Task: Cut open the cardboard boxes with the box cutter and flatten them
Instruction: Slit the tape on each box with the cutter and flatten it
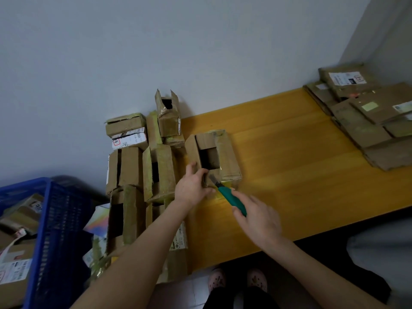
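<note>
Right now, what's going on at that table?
A person is working on a brown cardboard box on the yellow wooden table. The left hand grips the box's near end; the right hand holds a green-handled box cutter, blade at that end. More uncut boxes are stacked to the left by the wall, and a pile of flattened cardboard lies far right.

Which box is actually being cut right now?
The lone box on the yellow table, right of the stack. The left hand grips its near corner and the green box cutter has its blade at the near edge; the stacked ones sit untouched.
</note>
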Tool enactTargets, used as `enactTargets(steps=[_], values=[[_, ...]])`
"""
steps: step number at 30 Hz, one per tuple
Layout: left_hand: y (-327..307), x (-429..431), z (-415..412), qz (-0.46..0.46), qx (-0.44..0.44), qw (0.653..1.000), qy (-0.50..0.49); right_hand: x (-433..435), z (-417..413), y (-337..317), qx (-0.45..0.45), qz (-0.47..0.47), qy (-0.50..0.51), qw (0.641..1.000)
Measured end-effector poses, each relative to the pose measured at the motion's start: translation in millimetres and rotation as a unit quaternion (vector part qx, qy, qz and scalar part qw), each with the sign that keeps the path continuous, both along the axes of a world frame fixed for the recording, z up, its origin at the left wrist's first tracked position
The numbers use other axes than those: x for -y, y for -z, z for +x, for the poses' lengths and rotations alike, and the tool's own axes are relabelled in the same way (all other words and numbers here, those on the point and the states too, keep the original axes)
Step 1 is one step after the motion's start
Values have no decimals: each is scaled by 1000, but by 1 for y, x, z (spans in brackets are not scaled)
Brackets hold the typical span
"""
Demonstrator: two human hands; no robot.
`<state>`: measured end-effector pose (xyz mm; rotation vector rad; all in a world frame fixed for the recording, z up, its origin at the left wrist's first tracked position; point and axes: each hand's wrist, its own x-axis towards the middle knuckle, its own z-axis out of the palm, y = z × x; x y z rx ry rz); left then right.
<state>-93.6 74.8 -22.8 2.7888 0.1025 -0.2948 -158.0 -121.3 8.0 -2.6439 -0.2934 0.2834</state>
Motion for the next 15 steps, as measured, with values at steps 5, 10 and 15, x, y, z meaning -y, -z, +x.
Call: enactTargets(steps=[5, 10, 15], values=[[-2, -3, -3, 37, -4, 999, -2, 4, -5, 3, -5, -34, -5, 999], [-5, 6, -6, 73, 40, 996, 10, 9, -5, -2, 0, -47, 10, 999], [-9, 13, -5, 99, 75, 992, 26, 16, -3, -4, 6, -74, 13, 997]])
